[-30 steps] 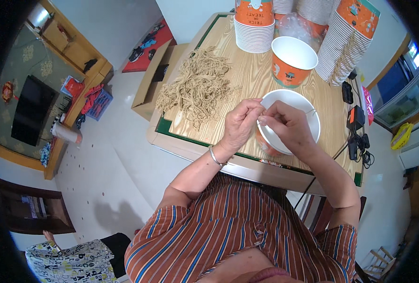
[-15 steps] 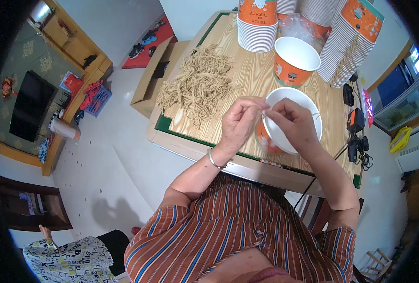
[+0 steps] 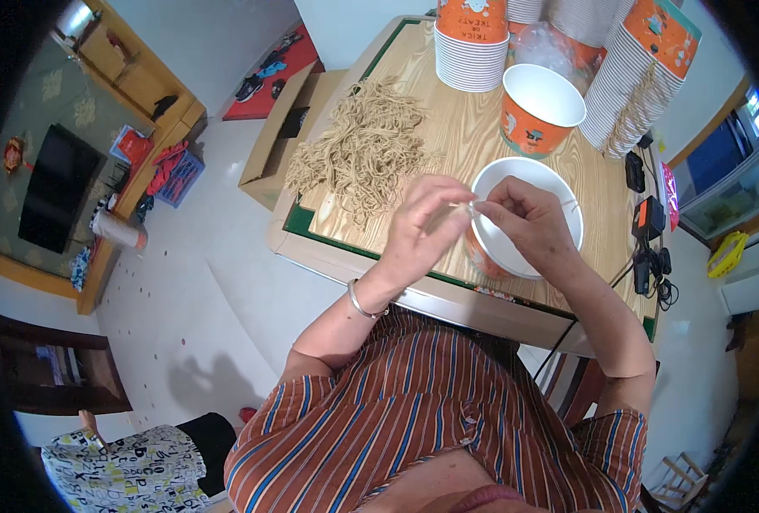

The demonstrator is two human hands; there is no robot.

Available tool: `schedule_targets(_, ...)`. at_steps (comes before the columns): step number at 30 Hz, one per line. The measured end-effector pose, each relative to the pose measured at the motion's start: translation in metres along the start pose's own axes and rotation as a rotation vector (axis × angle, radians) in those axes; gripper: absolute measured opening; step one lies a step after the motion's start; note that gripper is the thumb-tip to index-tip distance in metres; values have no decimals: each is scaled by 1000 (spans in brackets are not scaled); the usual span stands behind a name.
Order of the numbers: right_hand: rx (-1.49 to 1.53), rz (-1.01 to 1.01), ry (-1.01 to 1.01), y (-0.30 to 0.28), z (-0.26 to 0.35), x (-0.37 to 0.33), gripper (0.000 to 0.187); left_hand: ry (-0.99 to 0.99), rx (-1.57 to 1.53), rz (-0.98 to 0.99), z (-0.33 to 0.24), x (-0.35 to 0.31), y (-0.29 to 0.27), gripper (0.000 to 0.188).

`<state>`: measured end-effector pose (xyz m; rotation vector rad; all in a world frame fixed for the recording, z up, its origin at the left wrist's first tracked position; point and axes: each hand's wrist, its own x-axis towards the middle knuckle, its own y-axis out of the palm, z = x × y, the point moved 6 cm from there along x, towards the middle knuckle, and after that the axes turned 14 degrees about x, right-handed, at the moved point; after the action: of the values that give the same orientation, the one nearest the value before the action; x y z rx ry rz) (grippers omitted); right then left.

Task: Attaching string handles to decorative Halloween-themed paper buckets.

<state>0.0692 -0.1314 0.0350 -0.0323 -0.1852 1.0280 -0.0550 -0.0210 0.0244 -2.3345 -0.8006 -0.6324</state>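
Note:
A white-lined orange paper bucket [image 3: 533,256] stands near the table's front edge. My left hand [image 3: 422,231] is at its left rim, thumb and forefinger bent together at a thin pale cord end. My right hand [image 3: 529,222] reaches over the bucket's mouth, its thumb and forefinger pinching at the same spot, tips almost touching the left ones. Fingers hide most of this cord. Another short bit of cord [image 3: 572,206] shows at the bucket's right rim. Left of the hands lies a loose heap of tan cords [image 3: 358,150].
Behind stands another orange bucket [image 3: 533,128]. Tall stacks of buckets [image 3: 472,64] rise at the back, one leaning stack [image 3: 632,94] with cords hanging on it. Black chargers and cables [image 3: 649,248] line the right edge. A cardboard box [image 3: 264,158] sits left of the table. Another person [image 3: 131,466] is at lower left.
My left hand has shifted slightly left and its fingers have spread a little behind the fingertips. The right hand stays at the rim; the bucket has barely moved.

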Motion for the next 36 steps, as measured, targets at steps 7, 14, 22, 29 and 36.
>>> schedule_targets(7,-27,51,31,6,5,-1,25,-56,14,64,4,-3,9,16)
schedule_targets(14,-182,139,2,5,16,0,21,-70,-31,84,6,-4,7,10)
schedule_targets(22,-440,280,-76,4,41,-6,13,123,112,94,8,-5,7,9)
schedule_targets(29,-535,281,-172,0,54,-3,15,52,17,154,13,-4,7,10)
schedule_targets(36,-669,375,-23,-58,81,25,11,42,98,114,8,-4,8,12)
